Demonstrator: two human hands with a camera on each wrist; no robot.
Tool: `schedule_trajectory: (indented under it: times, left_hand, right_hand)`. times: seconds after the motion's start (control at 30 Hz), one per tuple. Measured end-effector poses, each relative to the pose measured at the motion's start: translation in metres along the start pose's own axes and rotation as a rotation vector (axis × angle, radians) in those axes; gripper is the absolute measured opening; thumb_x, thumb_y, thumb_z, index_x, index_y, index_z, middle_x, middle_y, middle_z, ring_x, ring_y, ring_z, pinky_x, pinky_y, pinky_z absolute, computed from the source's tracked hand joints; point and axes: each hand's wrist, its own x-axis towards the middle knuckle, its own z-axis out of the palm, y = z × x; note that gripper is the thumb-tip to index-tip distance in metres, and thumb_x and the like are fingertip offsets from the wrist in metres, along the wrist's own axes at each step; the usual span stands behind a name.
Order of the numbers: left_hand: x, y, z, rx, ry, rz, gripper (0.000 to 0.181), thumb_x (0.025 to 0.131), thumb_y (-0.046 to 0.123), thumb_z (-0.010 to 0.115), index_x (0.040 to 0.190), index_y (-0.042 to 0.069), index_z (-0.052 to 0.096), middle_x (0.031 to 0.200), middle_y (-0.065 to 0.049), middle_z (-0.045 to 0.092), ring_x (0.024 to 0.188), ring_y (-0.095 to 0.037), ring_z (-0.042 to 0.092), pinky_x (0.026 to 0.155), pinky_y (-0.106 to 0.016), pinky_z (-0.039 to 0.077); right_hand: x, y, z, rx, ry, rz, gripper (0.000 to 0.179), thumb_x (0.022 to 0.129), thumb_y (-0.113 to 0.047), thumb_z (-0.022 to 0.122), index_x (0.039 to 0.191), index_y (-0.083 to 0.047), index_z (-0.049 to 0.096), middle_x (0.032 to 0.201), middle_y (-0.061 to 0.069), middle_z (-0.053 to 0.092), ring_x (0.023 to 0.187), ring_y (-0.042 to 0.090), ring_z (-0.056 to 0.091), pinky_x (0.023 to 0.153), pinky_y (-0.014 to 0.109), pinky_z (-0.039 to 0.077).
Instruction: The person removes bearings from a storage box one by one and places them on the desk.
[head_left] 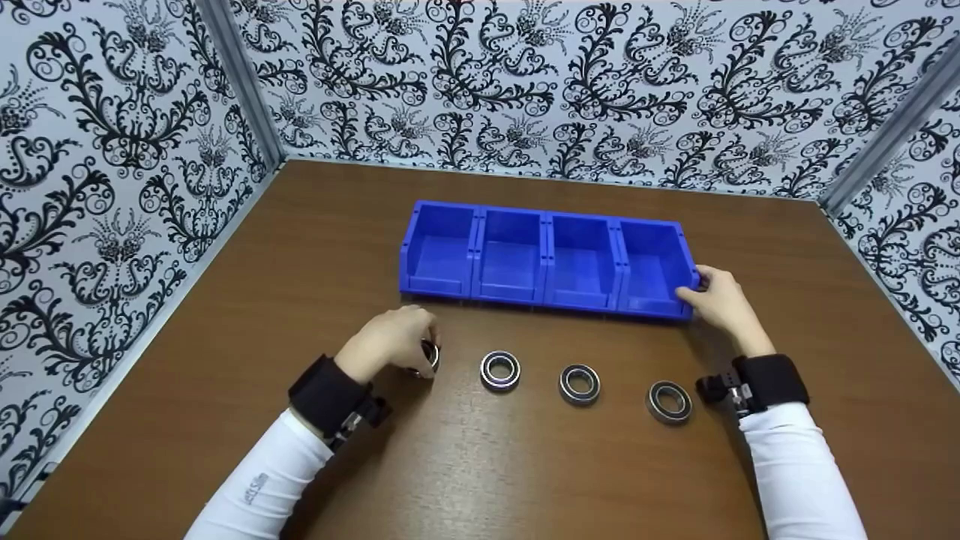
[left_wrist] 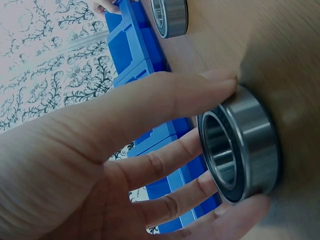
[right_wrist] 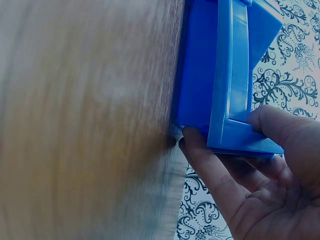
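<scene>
My left hand holds a ball bearing on the table, left of the others. In the left wrist view its thumb lies on one side of the steel outer ring and fingers come round the other. In the head view that hand hides most of this bearing. My right hand grips the front right corner of a blue four-bin unit. The right wrist view has the thumb over the bin's rim and the fingers against its outer side. The bins show bare floors.
Three more ball bearings lie in a row to the right: one in the middle, another beside it, and a third near the right wrist. Patterned wall panels border the brown table at the back and sides.
</scene>
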Motion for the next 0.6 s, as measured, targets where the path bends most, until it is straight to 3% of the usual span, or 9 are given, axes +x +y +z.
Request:
schedule_trajectory:
  times: [0.13,0.43,0.5,0.6]
  left_hand:
    - [-0.0001,0.0003,0.0010,0.004,0.003,-0.002,0.034,0.063,0.017,0.091,0.091,0.010,0.073,0.105,-0.010,0.070,0.108,-0.032,0.065,0.087,-0.046,0.058]
    - [-0.0004,0.0007,0.0009,0.012,0.004,0.009,0.037,0.063,0.016,0.092,0.094,0.009,0.073,0.105,-0.011,0.070,0.107,-0.031,0.065,0.089,-0.045,0.058]
    - [-0.0009,0.0006,0.0007,0.012,0.003,0.010,0.037,0.063,0.017,0.092,0.094,0.009,0.073,0.105,-0.011,0.070,0.106,-0.031,0.065,0.089,-0.045,0.058]
    - [-0.0014,0.0002,0.0005,0.007,0.002,0.009,0.037,0.063,0.017,0.092,0.094,0.008,0.073,0.104,-0.011,0.070,0.105,-0.031,0.065,0.088,-0.045,0.058]
  right_hand:
    - [0.0001,-0.0005,-0.0001,-0.005,-0.008,0.010,0.054,0.098,-0.012,0.059,0.140,0.019,0.047,0.129,0.041,0.061,0.114,0.040,0.062,0.079,0.014,0.044]
    - [0.0004,-0.0005,0.0003,0.000,-0.003,0.011,0.054,0.098,-0.012,0.059,0.140,0.019,0.048,0.128,0.040,0.062,0.113,0.038,0.063,0.082,0.015,0.045]
    - [0.0004,-0.0001,0.0001,0.001,0.000,0.009,0.053,0.097,-0.012,0.060,0.140,0.019,0.048,0.128,0.040,0.062,0.110,0.034,0.065,0.081,0.015,0.045]
    - [0.0004,-0.0001,0.0003,0.013,0.002,0.004,0.052,0.097,-0.011,0.060,0.139,0.018,0.050,0.125,0.038,0.064,0.093,0.016,0.066,0.073,0.010,0.046]
